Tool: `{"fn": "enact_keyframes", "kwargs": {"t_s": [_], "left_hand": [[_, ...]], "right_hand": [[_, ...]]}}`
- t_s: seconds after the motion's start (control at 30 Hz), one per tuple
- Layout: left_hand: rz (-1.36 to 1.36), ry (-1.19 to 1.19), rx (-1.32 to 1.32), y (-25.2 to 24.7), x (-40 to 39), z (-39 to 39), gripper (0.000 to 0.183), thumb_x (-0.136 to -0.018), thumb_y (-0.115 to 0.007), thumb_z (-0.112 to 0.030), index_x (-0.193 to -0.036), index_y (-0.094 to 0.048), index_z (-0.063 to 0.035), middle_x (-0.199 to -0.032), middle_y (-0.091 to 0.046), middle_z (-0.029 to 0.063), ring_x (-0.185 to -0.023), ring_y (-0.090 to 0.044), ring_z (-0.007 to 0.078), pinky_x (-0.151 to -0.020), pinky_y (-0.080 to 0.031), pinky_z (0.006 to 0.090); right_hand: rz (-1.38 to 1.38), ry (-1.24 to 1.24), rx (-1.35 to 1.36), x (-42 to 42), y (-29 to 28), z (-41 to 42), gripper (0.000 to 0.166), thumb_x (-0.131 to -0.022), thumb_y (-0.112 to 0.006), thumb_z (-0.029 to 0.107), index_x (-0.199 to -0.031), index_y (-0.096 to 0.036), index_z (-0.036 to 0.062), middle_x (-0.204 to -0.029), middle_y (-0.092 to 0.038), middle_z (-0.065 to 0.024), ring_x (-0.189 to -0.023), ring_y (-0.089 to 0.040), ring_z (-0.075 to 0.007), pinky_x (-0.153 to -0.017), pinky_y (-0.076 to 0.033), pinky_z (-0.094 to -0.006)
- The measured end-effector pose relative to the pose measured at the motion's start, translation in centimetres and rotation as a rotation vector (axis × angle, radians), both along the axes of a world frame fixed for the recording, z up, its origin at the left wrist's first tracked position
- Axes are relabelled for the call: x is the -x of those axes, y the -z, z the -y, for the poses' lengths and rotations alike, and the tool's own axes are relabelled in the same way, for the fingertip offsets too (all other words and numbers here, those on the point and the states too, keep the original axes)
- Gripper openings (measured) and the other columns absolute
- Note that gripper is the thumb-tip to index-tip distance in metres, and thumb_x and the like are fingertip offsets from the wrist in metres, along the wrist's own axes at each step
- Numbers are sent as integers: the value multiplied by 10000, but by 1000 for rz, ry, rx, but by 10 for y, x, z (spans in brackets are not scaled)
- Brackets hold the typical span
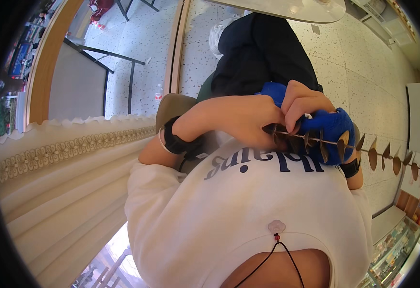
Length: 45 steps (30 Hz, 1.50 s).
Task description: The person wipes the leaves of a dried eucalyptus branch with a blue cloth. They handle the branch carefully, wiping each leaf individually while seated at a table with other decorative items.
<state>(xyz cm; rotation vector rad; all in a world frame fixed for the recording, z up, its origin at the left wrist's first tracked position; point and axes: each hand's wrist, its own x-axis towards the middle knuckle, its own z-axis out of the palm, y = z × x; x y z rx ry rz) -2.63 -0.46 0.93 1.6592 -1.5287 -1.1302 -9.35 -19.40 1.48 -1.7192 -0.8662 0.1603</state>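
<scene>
My left hand [246, 117] comes in from the left, its fingers curled at the near end of a leafy stem [314, 138]. Dry-looking brown leaves line this stem, which runs off to the right. My right hand [305, 102] meets it there, with bent fingers gathered round a blue cloth [327, 129]. One part of the cloth hangs below the right hand, beside the stem; another blue part shows beyond the knuckles. The fingertips of both hands overlap, so their exact contact is hidden. A small white bit shows by the right fingers.
Dark trousers [264, 54] cover my legs below the hands. A white tabletop [303, 10] juts in at the top. A pale curtain [69, 169] hangs left, near a folding table [76, 82] with metal legs. A plastic bottle [158, 95] stands on the speckled floor. Display shelves [397, 244] line the right.
</scene>
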Motion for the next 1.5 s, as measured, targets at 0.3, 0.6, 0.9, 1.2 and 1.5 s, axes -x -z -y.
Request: {"fn": "enact_keyframes", "kwargs": {"t_s": [0.3, 0.6, 0.9, 1.2, 1.5], "left_hand": [[-67, -183, 240, 0, -6, -2, 261, -829, -679, -286, -871, -583, -48, -690, -609, 114, -639, -619, 261, -578, -459, 325], [-27, -258, 307, 1, -1, -4, 173, -840, -658, -197, -842, -579, -43, -695, -618, 116, -632, -621, 274, -563, -459, 307], [454, -471, 440, 3, 0, -7, 115, -788, -629, -90, -894, -583, -87, -726, -630, 53, -611, -604, 261, -529, -462, 323], [870, -740, 531, 11, -1, -6, 187, -746, -647, -98, -921, -584, -119, -694, -575, 27, -566, -590, 210, -453, -435, 308], [981, -718, 517, 23, -1, -5, 287, -716, -652, -59, -993, -589, -94, -705, -537, 39, -545, -572, 194, -441, -425, 296]], "right_hand": [[-362, 367, -454, 19, 0, -3, 351, -799, -702, 317, -878, -485, 53, -840, -522, -60, -709, -530, -120, -613, -447, -210], [-405, 398, -306, 19, -3, 6, 270, -862, -607, 298, -870, -427, 97, -867, -427, -32, -834, -410, -148, -725, -323, -261], [258, 773, 216, 15, 45, 41, 514, -918, -511, 404, -1282, -297, 111, -1278, -378, -69, -1180, -379, -220, -1004, -288, -342], [59, 927, 850, 21, 22, 46, 687, -913, -563, 349, -1451, -251, 58, -1421, -409, -98, -1287, -424, -249, -1096, -318, -350], [228, 718, 526, 25, -14, 11, 663, -785, -735, 271, -1311, -402, 41, -1225, -525, -90, -1098, -539, -188, -956, -430, -311]]}}
